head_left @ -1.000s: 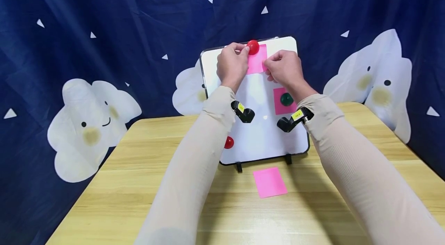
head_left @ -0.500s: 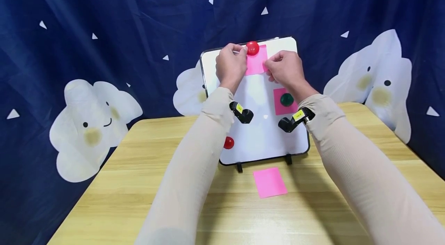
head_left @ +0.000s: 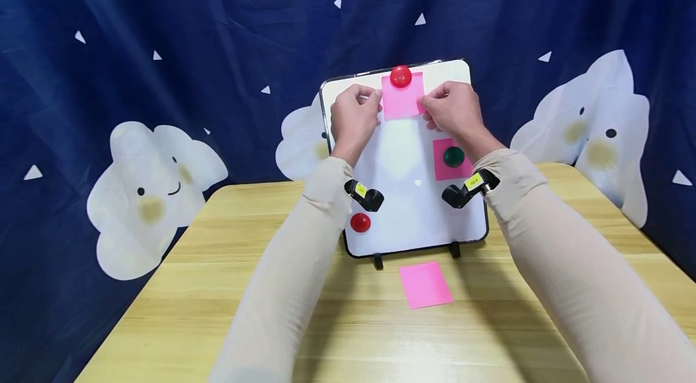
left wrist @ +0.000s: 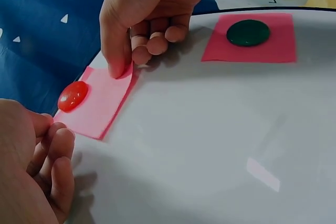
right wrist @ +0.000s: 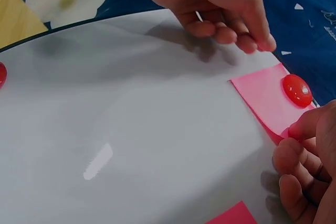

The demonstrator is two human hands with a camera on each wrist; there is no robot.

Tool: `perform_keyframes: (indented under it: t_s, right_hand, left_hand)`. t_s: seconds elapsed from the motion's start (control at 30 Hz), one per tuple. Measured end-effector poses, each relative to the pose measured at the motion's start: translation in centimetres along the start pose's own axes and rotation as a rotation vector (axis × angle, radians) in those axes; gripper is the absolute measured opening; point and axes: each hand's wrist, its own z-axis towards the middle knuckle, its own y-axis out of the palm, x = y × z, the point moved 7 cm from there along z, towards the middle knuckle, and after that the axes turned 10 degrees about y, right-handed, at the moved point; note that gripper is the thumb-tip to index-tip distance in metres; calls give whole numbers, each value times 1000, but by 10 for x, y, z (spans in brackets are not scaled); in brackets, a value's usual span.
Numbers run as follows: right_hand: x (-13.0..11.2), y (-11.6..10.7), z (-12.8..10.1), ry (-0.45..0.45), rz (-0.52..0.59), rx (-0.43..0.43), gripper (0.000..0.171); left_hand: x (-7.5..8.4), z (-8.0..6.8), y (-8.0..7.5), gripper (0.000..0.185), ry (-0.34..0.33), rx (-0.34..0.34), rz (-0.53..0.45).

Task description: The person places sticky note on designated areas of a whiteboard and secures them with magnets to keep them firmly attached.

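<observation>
Dark blue cloth printed with white clouds and small triangles hangs behind a pale wooden counter (head_left: 228,286), on which a small glossy whiteboard (head_left: 405,189) with rounded corners stands tilted on two black feet.

Near the board's top edge a square pink paper note (head_left: 402,102) lies flat on the white surface, pinned at its upper middle by a round, shiny red magnet (head_left: 400,76). The right hand (head_left: 454,111) has its grip on the note's right edge: the left wrist view shows the thumb and forefinger pinching the paper there, lifting that edge slightly, with the other fingers curled beneath. The left hand (head_left: 353,114) sits at the note's left edge with fingers loosely bent; its fingertips (right wrist: 262,40) lie just beside the paper, holding nothing, and whether they touch it I cannot tell.

Lower right on the board a second pink note (head_left: 450,159) is held by a domed dark green magnet (head_left: 454,156). A second red magnet (head_left: 360,222) sits alone at the lower left. A loose pink note (head_left: 426,284) lies flat on the counter just in front of the board's feet. Both arms wear smooth beige sleeves, each with a black wrist device bearing a yellow label.
</observation>
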Motion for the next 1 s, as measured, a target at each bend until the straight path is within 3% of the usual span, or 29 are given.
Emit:
perform_keyframes:
  t_s: [0.3,0.6,1.0]
  right_hand:
    - [3,-1,1,-6,3,-1,32]
    - [4,-2,-1,-8,10,-9,32]
    - [5,-2,-4,-21,14,-12,33]
  left_hand:
    - [-14,-13,-2,16,-29,-14,-23]
    - [-18,-23,-8,15,-3,-11,-63]
    - [-26,-34,-14,15,-29,-19,-60]
